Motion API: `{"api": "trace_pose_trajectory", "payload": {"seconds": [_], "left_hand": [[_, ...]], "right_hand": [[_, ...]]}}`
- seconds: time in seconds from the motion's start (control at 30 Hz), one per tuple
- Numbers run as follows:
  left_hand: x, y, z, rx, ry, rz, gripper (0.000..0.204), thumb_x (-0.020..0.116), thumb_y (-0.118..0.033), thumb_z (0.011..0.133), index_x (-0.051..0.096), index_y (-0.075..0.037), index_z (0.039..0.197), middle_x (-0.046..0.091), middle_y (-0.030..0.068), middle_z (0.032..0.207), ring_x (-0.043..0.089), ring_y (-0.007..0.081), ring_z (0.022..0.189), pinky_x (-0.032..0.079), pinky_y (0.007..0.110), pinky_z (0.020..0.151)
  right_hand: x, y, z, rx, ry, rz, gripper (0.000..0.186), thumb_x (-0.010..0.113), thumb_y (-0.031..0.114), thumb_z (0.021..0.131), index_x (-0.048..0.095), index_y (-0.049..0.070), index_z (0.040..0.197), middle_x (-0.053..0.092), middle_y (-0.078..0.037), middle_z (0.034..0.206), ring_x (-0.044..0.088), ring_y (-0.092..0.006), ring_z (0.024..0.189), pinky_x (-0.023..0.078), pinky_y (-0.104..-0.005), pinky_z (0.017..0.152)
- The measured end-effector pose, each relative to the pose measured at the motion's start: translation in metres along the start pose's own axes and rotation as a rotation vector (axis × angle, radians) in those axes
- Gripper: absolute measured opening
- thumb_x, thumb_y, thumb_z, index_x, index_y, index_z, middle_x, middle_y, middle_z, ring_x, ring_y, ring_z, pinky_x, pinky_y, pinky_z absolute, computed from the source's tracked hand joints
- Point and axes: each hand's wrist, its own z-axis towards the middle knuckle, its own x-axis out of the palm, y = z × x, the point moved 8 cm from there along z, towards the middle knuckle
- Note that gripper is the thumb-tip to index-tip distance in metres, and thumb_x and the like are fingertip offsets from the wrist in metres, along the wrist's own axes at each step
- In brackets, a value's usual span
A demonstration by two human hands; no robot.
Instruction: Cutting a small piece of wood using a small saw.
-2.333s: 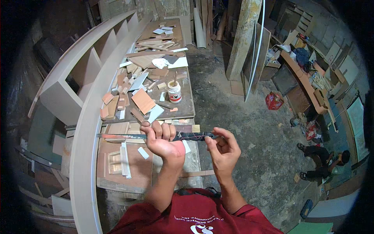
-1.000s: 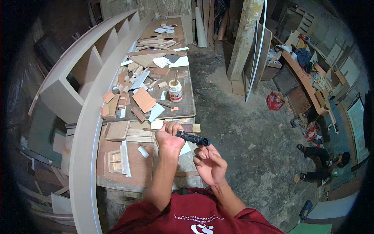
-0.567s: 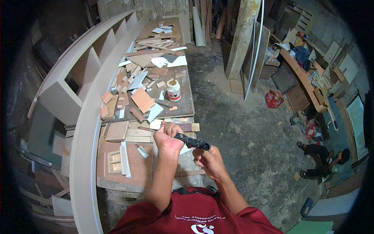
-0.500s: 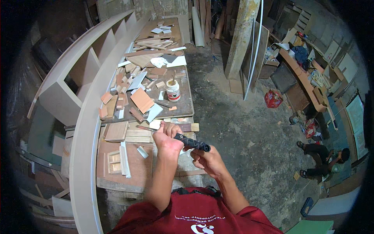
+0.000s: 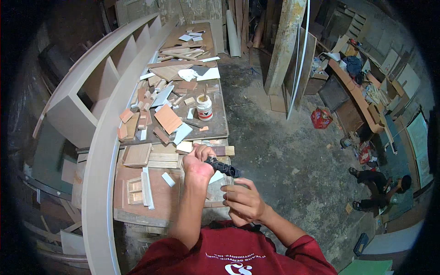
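My left hand (image 5: pixel 198 164) is closed around one end of a black tube-like object (image 5: pixel 223 168), holding it above the near part of the workbench. The object is dark and uneven along its length, and its round free end points to the right; its exact kind does not show. Just below that free end is my right hand (image 5: pixel 244 201), apart from the object. Its fingers are curled together, and whatever they may hold is too small to make out. Under my left hand, small wooden blocks (image 5: pixel 184 146) lie on the bench.
The workbench (image 5: pixel 215 126) carries wood offcuts, a white jar (image 5: pixel 204 108) with a stick in it, and a small wooden frame (image 5: pixel 135 191). A long pale shelf unit (image 5: pixel 98 137) stands along its left. Far right, a person (image 5: pixel 385 190) sits on the floor near a red bag (image 5: pixel 321 118).
My right hand has come off the black object and moved down toward my body, its fingers curling. The object's free end has shifted slightly left. My left hand keeps its hold.
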Motion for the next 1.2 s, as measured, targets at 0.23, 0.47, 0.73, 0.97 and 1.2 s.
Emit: {"api": "trace_pose_trajectory", "payload": {"seconds": [0.23,0.47,0.73,0.97,1.2], "left_hand": [[0.02,0.011,-0.001,-0.081,0.06,-0.167,0.018,0.036,-0.008,0.094,0.041,-0.009,0.076,0.021,-0.0053,0.05,0.017,0.0051,0.039,0.014,0.021,0.034],[0.082,0.001,-0.004,0.04,0.423,-0.183,0.018,0.039,-0.01,0.091,0.041,-0.01,0.073,0.019,-0.0047,0.049,0.014,0.007,0.038,0.015,0.022,0.036],[0.098,0.014,-0.011,0.171,0.654,-0.123,0.014,0.039,-0.007,0.091,0.042,-0.007,0.077,0.021,-0.0041,0.049,0.016,0.007,0.038,0.016,0.022,0.037],[0.106,0.005,-0.03,0.381,0.772,0.059,0.021,0.033,-0.016,0.098,0.044,-0.012,0.081,0.016,-0.0051,0.052,0.009,0.0071,0.04,0.011,0.023,0.038],[0.111,0.007,-0.066,0.542,1.005,0.336,0.014,0.035,-0.014,0.097,0.047,-0.01,0.09,0.018,-0.0053,0.053,0.011,0.0053,0.04,0.012,0.023,0.036]], "right_hand": [[0.019,-0.03,-0.008,0.717,-0.672,1.216,0.012,0.054,0.016,0.071,0.047,0.006,0.071,0.044,-0.005,0.074,0.048,-0.017,0.076,0.034,-0.0412,0.099],[0.014,-0.071,0.018,0.849,-1.307,2.028,0.012,0.05,0.005,0.072,0.052,0.0,0.082,0.042,-0.006,0.071,0.046,-0.0191,0.073,0.035,-0.0409,0.105],[0.015,-0.111,0.03,0.635,-1.184,2.054,0.049,0.043,-0.015,0.076,0.048,-0.001,0.122,0.057,-0.009,0.099,0.051,-0.0155,0.078,0.048,-0.025,0.077],[0.02,-0.102,0.023,0.768,-1.218,1.683,0.051,0.051,0.005,0.093,0.033,0.009,0.141,0.04,-0.004,0.142,0.058,-0.0118,0.097,0.053,-0.0165,0.066],[-0.023,-0.084,0.013,0.617,-0.851,0.756,0.047,0.071,0.006,0.079,0.056,0.0,0.123,0.058,-0.018,0.123,0.063,-0.0161,0.097,0.052,-0.0246,0.074]]}}
